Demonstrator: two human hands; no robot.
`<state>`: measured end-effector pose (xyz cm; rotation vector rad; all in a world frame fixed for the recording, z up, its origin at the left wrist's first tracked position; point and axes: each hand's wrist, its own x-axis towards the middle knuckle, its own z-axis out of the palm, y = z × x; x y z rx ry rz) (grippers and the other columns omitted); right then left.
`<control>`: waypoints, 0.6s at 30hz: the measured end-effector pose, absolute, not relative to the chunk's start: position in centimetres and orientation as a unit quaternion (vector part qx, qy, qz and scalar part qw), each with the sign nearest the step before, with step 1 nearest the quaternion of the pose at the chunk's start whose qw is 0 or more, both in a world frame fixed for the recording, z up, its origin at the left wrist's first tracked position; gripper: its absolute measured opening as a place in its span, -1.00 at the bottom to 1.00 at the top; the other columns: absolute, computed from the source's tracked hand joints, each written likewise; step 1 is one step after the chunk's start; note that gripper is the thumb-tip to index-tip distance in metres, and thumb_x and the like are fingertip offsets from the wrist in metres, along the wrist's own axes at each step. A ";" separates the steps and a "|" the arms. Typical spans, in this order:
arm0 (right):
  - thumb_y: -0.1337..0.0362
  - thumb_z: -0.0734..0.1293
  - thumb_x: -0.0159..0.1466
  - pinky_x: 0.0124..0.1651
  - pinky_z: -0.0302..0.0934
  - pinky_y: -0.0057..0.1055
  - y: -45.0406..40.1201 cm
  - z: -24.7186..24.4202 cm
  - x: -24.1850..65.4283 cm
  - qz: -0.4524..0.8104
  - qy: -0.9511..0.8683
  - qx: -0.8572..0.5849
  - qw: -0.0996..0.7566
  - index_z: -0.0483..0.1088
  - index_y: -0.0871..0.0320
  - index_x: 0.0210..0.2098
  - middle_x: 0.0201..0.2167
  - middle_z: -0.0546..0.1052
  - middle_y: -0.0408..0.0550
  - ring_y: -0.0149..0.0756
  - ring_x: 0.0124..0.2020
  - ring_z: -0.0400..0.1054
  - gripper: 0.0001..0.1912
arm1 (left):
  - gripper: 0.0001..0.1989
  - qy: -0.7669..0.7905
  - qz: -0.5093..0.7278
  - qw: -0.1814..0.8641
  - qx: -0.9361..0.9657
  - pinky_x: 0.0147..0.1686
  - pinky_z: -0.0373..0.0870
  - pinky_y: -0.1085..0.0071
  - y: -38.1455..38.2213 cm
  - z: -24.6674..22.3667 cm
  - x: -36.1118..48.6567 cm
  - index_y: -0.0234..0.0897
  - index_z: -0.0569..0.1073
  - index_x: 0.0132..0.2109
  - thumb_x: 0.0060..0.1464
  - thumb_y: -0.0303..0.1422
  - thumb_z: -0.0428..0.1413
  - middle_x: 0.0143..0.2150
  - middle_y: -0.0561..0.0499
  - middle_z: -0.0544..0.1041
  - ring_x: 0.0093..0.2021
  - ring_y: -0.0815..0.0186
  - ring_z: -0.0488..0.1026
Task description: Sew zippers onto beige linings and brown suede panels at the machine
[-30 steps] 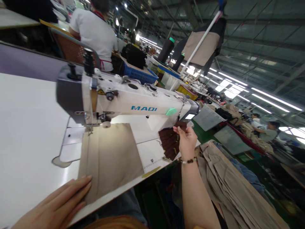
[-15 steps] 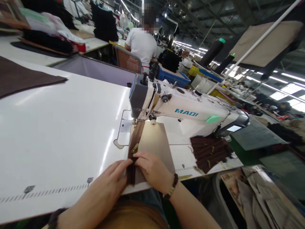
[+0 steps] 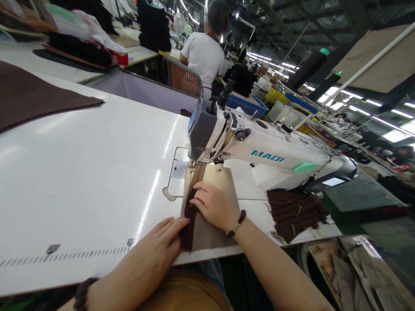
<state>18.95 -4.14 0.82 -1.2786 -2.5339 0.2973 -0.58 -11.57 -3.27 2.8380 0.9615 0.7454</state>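
A dark brown zipper (image 3: 188, 231) lies lengthwise on a beige fabric piece (image 3: 209, 235), its far end under the needle area of a white sewing machine (image 3: 269, 166). My right hand (image 3: 215, 205) rests over the fabric, its bent fingers closed on the zipper near the small metal pull, which they mostly cover. Lower down, my left hand (image 3: 162, 242) lies flat with fingers stretched out, the fingertips touching the zipper's left edge near the table front. What the left thumb touches is hidden.
Several brown zippers (image 3: 295, 214) are piled right of the machine. A dark brown fabric panel (image 3: 42, 97) lies on the white table (image 3: 97, 181) at left. Beige pieces (image 3: 359, 268) sit low at right. A person in a white shirt (image 3: 204, 58) sits beyond the machine.
My right hand has moved up along the zipper toward the needle, covering the metal pull. My left hand stays near the lower end, its fingers flatter. The view has shifted slightly left.
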 end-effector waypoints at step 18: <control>0.21 0.17 0.36 0.32 -0.01 0.02 -9.3 -1.1 18.8 0.118 -0.858 -0.481 0.134 0.18 0.24 0.24 0.31 0.13 0.03 -0.09 0.33 -0.03 -0.51 | -0.66 0.174 0.229 0.150 0.946 0.27 0.17 0.47 -13.1 -2.1 -3.1 -0.13 0.45 0.04 0.21 -0.53 -0.04 0.08 0.12 0.49 0.12 0.39 0.36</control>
